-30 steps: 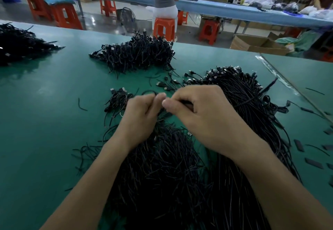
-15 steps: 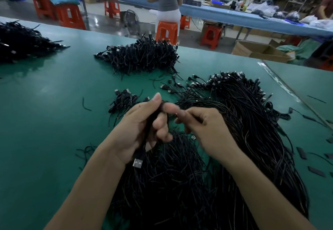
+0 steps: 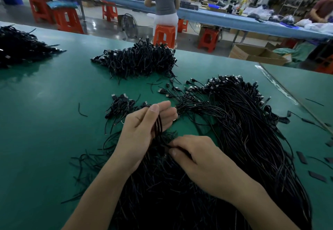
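Head cam: L hand (image 3: 142, 132) grips a small cable bunch (image 3: 159, 126) upright, thumb and fingers curled round it. R hand (image 3: 203, 161) pinches the bunch's lower end, just over the pile (image 3: 252, 139) on the table (image 3: 45, 121).

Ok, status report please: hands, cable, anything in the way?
Left hand holds looped black cable. Right hand pinches its lower part. Big cable pile lies close beneath both hands.
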{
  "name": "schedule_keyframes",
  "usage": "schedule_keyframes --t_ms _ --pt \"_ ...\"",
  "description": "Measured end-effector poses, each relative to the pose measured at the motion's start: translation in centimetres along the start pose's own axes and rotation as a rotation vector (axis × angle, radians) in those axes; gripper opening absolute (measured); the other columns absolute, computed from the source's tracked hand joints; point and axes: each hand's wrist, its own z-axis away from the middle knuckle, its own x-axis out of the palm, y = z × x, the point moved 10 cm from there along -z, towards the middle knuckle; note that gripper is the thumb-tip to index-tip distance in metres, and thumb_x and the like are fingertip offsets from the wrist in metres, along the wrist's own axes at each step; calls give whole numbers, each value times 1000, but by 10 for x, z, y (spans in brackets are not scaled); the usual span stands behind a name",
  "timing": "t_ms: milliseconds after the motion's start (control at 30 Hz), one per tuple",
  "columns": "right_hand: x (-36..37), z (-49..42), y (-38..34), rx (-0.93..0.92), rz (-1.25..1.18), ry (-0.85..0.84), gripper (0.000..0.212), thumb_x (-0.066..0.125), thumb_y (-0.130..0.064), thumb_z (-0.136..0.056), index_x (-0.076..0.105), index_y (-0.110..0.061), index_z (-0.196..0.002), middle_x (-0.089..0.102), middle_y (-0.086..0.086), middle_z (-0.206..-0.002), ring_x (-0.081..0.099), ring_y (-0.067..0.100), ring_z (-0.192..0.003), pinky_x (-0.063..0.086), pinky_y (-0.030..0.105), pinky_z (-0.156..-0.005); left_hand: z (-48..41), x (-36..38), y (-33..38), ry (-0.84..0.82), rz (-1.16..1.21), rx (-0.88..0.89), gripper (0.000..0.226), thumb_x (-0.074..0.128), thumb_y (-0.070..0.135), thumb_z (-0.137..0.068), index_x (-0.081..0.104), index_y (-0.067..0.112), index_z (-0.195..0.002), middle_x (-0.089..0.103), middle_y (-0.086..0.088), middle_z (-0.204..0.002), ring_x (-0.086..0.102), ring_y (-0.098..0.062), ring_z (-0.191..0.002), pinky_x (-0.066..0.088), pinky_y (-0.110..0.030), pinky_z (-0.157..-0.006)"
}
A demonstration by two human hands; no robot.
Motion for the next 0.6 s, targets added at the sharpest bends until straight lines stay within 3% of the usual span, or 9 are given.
schedule_keyframes --t_ms 100,267,367,433,500,567,600 --pt "-13 3 -4 -61 7 31 15 48 -44 -97 60 -36 -93 53 -22 -84 55 3 -82 48 31 -70 4 6 -5 -59 -165 -89 34 42 23 -104 72 7 -104 77 -11 -96 75 -23 -91 58 -23 -76" --pt "-52 1 -3 -130 -52 233 10 80 -27 -82 70 -27 -81 61 -16 -78 60 6 -76 42 12 -66 18 35 -15 -346 -431 -236 43 40 25 -107 73 11 -83 75 -5 -73 72 -16 -68 53 -18 -65" --pt "-59 -3 8 -97 -220 290 17 83 -26 -79 66 -27 -78 64 -9 -78 61 14 -72 47 21 -63 25 41 -19 -427 -391 -311 49 38 29 -108 69 16 -73 59 2 -52 57 -14 -48 51 -23 -59" --pt "-53 -7 17 -55 -374 236 16 79 -31 -81 65 -24 -80 67 -5 -89 65 16 -80 54 31 -72 27 41 -19 -449 -285 -342 50 41 34 -107 62 21 -63 42 7 -46 41 -11 -42 49 -25 -54" --pt "-35 -10 18 -56 -598 66 15 76 -29 -86 63 -21 -83 70 -3 -102 68 16 -92 57 34 -83 29 43 -18 -489 -174 -379 47 47 39 -102 54 22 -58 33 8 -45 33 -9 -39 45 -24 -49" --pt "-26 -10 11 -82 -662 -40 13 70 -30 -87 60 -23 -82 65 -6 -85 61 10 -79 52 25 -72 33 46 -18 -533 -109 -414 47 52 44 -97 49 23 -55 31 9 -43 32 -8 -36 44 -24 -47" --pt "-26 -11 10 -79 -636 -46 15 69 -33 -87 59 -24 -82 58 -2 -76 55 12 -72 48 27 -66 34 47 -19 -537 -86 -430 48 53 46 -96 47 23 -54 32 9 -42 34 -8 -35 46 -24 -47"
